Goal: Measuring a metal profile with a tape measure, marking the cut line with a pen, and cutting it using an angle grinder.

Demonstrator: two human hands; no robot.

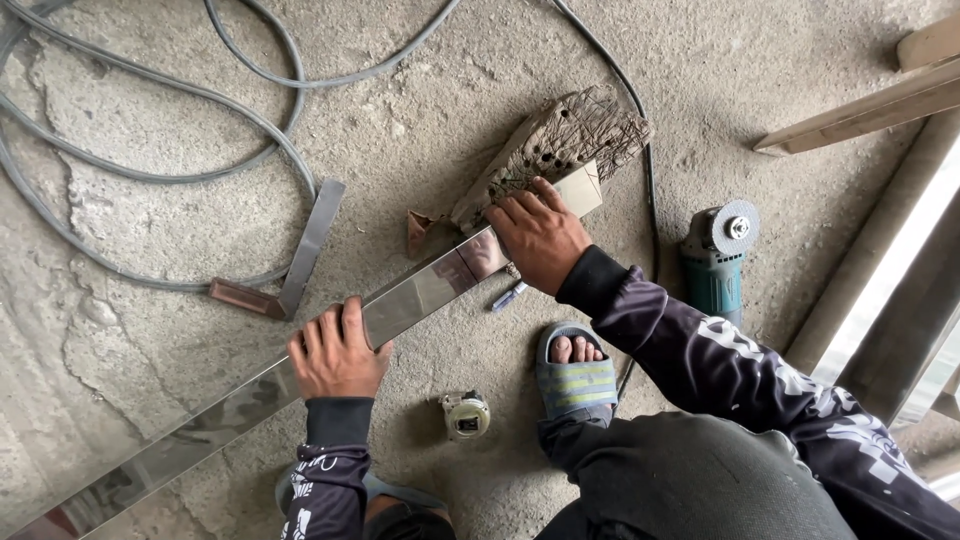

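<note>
A long shiny metal tube of rectangular section lies slantwise on the concrete floor, its far end propped on a worn wooden block. My left hand grips the tube near its middle. My right hand presses flat on the tube close to the block, fingers together. A small pen-like marker lies on the floor just under the right hand.
An angle grinder lies at the right. A tape measure sits by my sandalled foot. A metal try square and grey cables lie at the left. Metal bars and wooden slats sit at the right edge.
</note>
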